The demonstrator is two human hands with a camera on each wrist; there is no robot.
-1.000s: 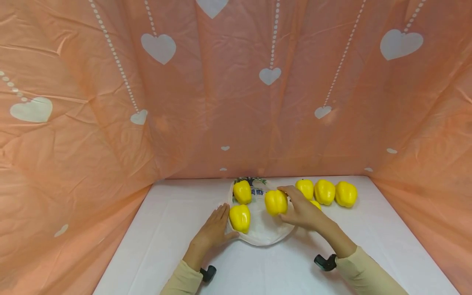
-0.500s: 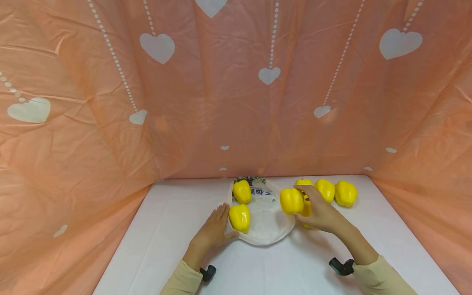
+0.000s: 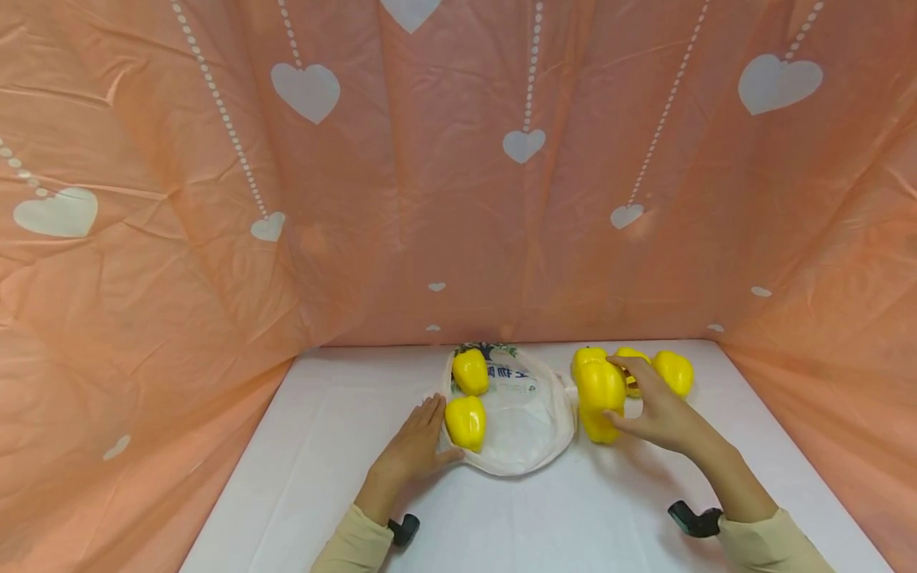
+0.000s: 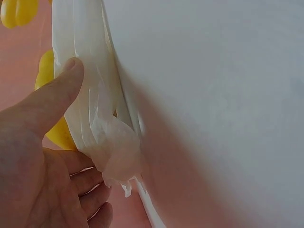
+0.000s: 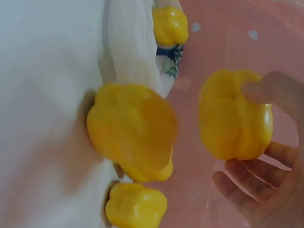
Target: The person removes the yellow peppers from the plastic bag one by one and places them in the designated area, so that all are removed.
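Observation:
My right hand (image 3: 662, 410) grips a yellow bell pepper (image 3: 600, 385) between thumb and fingers, raised over another bell pepper (image 3: 600, 428) on the table. In the right wrist view the held bell pepper (image 5: 232, 118) is apart from the bell pepper (image 5: 128, 126) beside it. A whitish cloth-like bag (image 3: 517, 446) with a printed tree and lettering lies with its round mouth spread. Inside its left rim are two bell peppers, one front (image 3: 466, 424) and one back (image 3: 470, 372). My left hand (image 3: 415, 442) rests against the bag's left edge, fingers straight, thumb over the material (image 4: 90, 95).
More yellow bell peppers stand at the back right, one at the far end (image 3: 673, 374) and others partly hidden by my right hand. A white tabletop (image 3: 315, 446) lies under everything. An orange curtain (image 3: 401, 263) with white hearts encloses the back and sides.
My right hand has moved right with the bell pepper, from over the bag to over the peppers at its right. My left hand and the bag have stayed put.

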